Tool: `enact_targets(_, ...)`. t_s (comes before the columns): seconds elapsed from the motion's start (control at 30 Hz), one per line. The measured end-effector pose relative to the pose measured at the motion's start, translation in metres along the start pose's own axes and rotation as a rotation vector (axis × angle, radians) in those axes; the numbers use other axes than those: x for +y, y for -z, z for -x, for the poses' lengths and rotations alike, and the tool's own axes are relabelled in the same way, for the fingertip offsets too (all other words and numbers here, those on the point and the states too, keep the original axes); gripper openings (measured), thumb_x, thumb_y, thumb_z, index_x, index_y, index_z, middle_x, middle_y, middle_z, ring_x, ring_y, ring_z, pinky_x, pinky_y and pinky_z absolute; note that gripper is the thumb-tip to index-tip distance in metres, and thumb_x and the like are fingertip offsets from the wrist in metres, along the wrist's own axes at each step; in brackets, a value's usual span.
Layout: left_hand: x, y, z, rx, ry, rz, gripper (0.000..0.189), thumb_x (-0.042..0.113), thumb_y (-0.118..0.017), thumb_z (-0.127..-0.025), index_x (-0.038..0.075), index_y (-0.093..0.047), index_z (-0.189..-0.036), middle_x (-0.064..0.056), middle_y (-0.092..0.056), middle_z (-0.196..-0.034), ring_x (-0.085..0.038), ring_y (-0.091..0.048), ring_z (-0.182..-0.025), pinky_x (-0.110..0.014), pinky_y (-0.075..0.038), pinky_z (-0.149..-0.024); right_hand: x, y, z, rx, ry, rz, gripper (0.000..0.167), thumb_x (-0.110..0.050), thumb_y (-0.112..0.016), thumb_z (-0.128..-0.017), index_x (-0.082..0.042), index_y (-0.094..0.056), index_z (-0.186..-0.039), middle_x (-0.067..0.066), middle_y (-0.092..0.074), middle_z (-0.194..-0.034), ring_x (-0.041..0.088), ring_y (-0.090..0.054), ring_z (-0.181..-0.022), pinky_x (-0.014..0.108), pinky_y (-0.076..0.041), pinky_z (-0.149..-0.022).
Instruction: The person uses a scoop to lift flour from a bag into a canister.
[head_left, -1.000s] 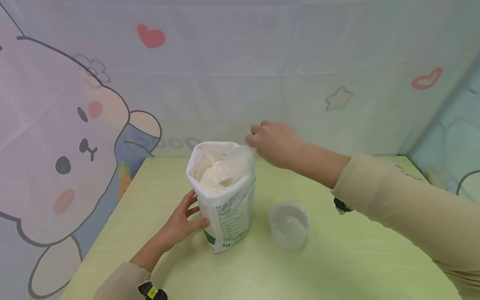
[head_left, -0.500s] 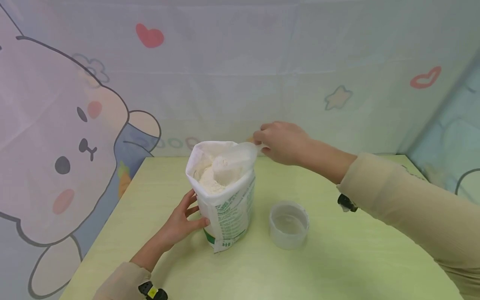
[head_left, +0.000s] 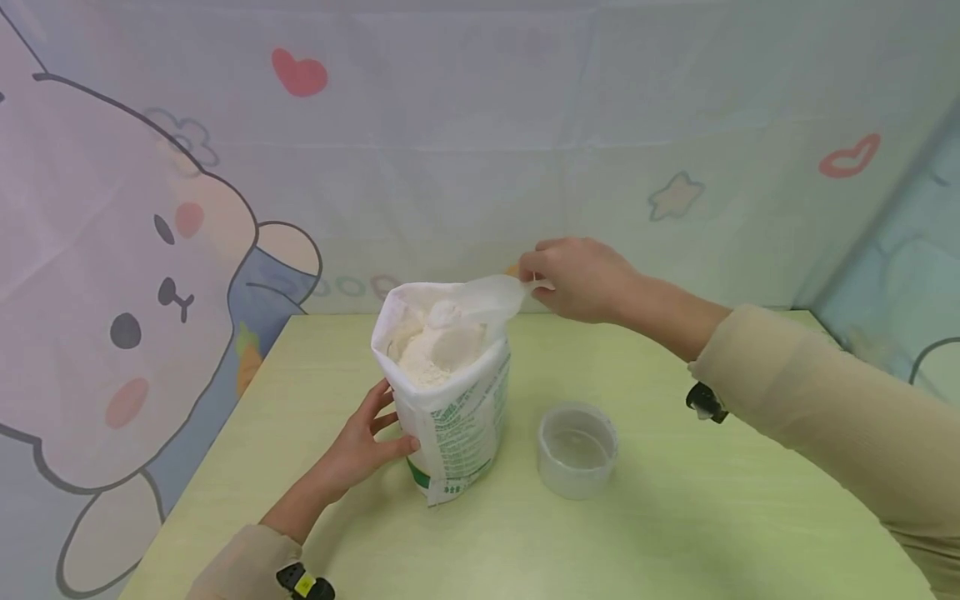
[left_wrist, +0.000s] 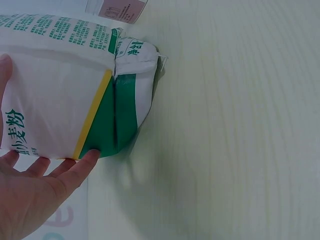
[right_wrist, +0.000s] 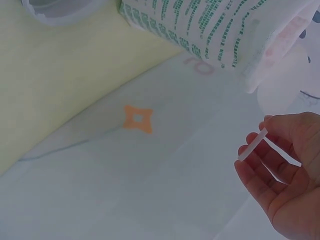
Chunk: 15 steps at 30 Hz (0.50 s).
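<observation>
A white paper bag of flour (head_left: 472,425) with green print stands upright, its top gaping. My left hand (head_left: 360,450) grips its lower left side, thumb on the front and fingers around the side. In the left wrist view the fingertips of that hand (left_wrist: 45,185) touch the bag's face (left_wrist: 55,100). My right hand (head_left: 581,279) pinches the handle of a translucent plastic scoop (head_left: 498,296). Flour shows in the scoop, which lies at the bag's mouth over the flour (head_left: 435,354). In the right wrist view the handle end (right_wrist: 252,145) sits between thumb and fingers.
A translucent round plastic tub (head_left: 577,450) stands on the pale green table (head_left: 675,517), right of the bag. Behind the table hangs a printed cloth (head_left: 480,150) with cartoon figures. Another printed cloth (head_left: 900,275) hangs at the right.
My right hand has moved right and slightly up, drawing the scoop partly out of the flour toward the bag's right rim. My left hand and the tub have stayed put.
</observation>
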<state>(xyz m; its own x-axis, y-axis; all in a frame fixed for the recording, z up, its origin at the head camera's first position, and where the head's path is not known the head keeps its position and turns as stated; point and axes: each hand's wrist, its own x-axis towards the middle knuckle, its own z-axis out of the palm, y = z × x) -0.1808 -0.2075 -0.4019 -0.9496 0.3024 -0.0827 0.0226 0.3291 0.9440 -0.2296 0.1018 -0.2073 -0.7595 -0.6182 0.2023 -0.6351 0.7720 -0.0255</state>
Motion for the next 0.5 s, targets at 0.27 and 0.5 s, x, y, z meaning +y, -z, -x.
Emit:
enact_targets(0.27,0.000,0.001,0.000,-0.001,0.000,-0.009,0.090,0.026,-0.074,-0.078,0.036,-0.014,-0.145,-0.008,-0.018,-0.151,-0.041,-0.026,-0.134,-0.056,-0.041,-0.094,0.013,-0.001,0.006,0.022,0.004,0.001,0.014,-0.006,-0.063,-0.083,-0.007,-0.063,-0.097,0.008,-0.063,-0.094,0.024,-0.060,-0.083,0.038,-0.051,-0.074)
enact_targets(0.5,0.001,0.001,0.000,-0.003,0.000,-0.008,0.090,0.026,-0.073,-0.078,0.035,-0.013,-0.145,-0.008,-0.017,-0.151,-0.041,-0.026,-0.134,-0.056,-0.042,-0.094,0.025,0.001,0.015,0.029,-0.012,0.018,0.012,-0.005,-0.063,-0.083,-0.006,-0.063,-0.095,0.008,-0.063,-0.092,0.024,-0.059,-0.078,0.038,-0.050,-0.072)
